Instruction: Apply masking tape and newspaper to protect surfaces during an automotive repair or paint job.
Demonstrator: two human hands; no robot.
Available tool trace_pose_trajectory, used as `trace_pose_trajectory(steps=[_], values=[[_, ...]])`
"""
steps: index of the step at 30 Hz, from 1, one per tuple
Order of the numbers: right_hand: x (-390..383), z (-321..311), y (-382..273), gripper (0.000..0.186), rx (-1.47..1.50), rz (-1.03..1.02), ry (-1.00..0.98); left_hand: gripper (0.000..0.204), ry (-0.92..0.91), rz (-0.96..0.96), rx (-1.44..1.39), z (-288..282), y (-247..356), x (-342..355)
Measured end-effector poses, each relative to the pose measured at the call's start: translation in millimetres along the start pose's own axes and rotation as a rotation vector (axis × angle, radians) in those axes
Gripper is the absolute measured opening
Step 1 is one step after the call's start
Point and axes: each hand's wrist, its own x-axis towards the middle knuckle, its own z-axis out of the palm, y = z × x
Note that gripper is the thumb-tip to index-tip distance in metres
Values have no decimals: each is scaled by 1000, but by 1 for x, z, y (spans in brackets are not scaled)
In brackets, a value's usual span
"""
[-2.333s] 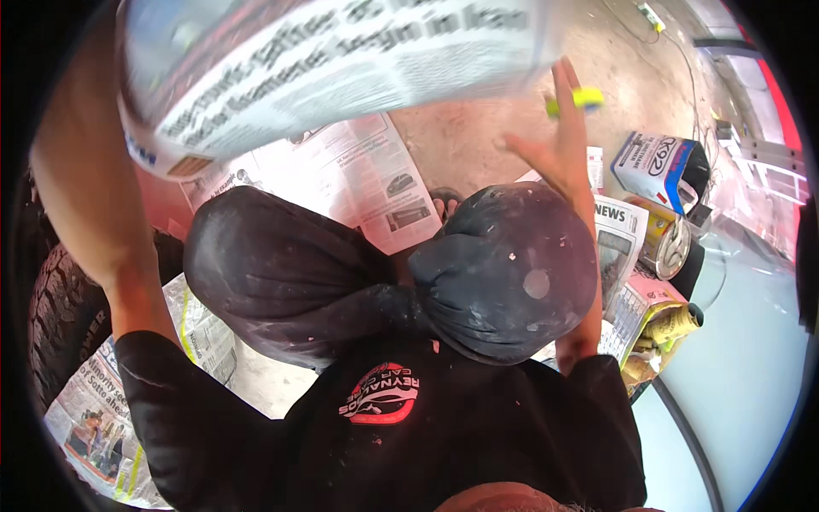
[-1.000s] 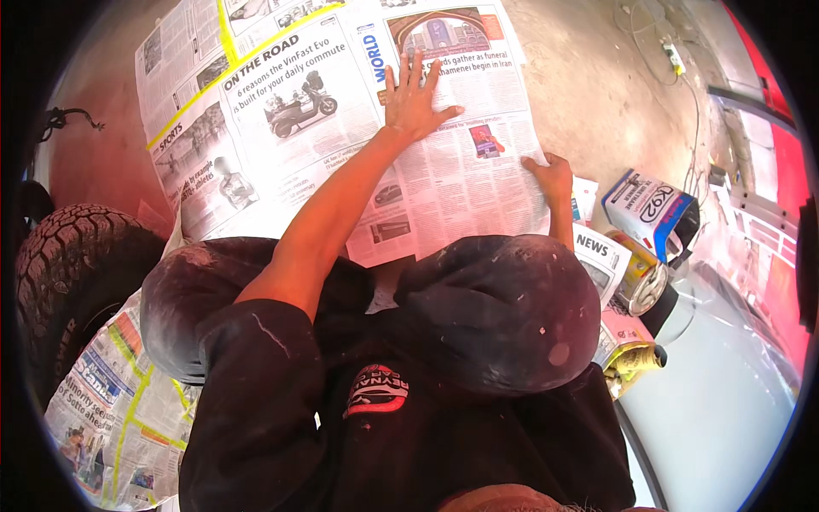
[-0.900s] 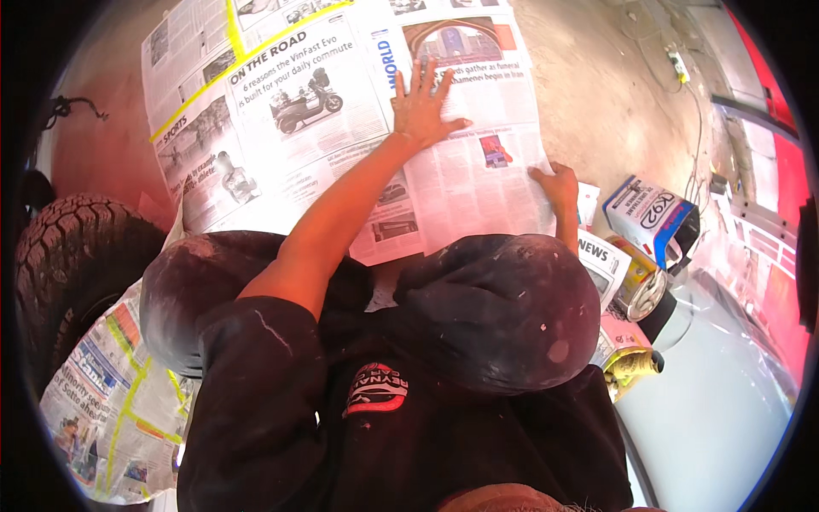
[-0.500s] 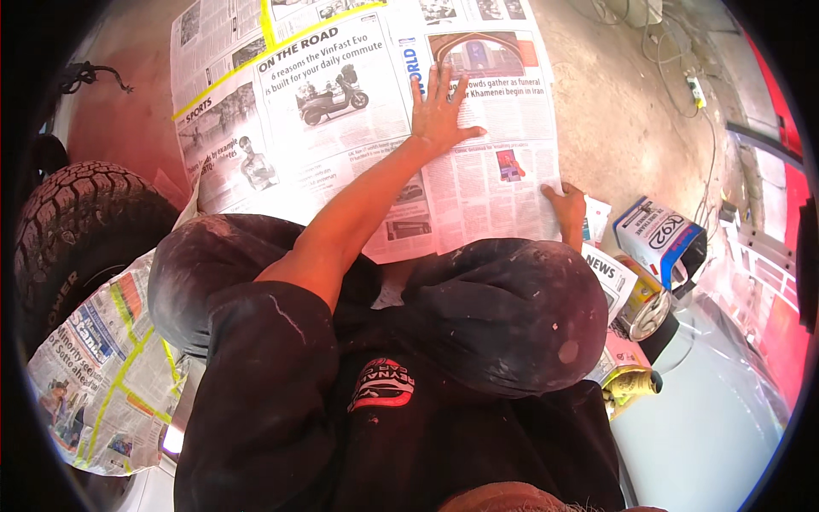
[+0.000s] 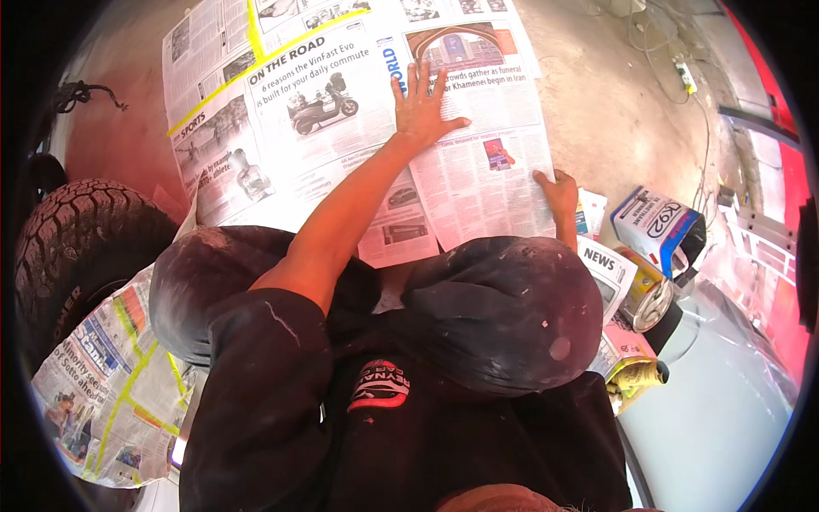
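Sheets of newspaper (image 5: 341,183) are spread out in front of my crossed legs, with strips of yellow tape (image 5: 294,38) along the joins at the far left. My left hand (image 5: 422,111) lies flat on the right-hand sheet, fingers spread and pointing away from me. At that sheet's right edge, my right hand (image 5: 560,201) has its thumb on top and its fingers curled by the border, pinching the paper. The fingers' undersides are hidden.
Left of my knee stands a thick-treaded tyre (image 5: 77,247), with a taped newspaper covering (image 5: 111,384) below it. To the right are a folded newspaper (image 5: 607,273), a blue-and-white can (image 5: 657,226), another metal can (image 5: 650,303) and a yellow roll (image 5: 640,373). A cable (image 5: 708,162) runs along the floor.
My view has turned slightly, and the newspaper appears a little further left. Both hands keep about the same places on the sheet.
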Motion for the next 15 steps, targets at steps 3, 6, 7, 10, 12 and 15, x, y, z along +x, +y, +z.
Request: trace_pose_trajectory(steps=[3, 6, 7, 10, 12, 15], values=[[5, 3, 1, 50, -50, -33, 38, 122, 31, 13, 23, -7, -2, 6], [9, -1, 0, 51, -19, -62, -21, 119, -16, -24, 80, -16, -1, 11], [11, -3, -3, 51, 51, -22, -50, 113, -52, -31, 2, -19, -2, 13], [7, -13, -15, 50, 150, 56, -138, 115, -147, -48, -63, -30, -2, 15], [1, -19, -22, 49, 180, 86, -185, 122, -131, -42, -56, -33, -3, 14], [-8, -26, -30, 46, 182, 122, -242, 121, -133, -38, -48, -32, -4, 18]])
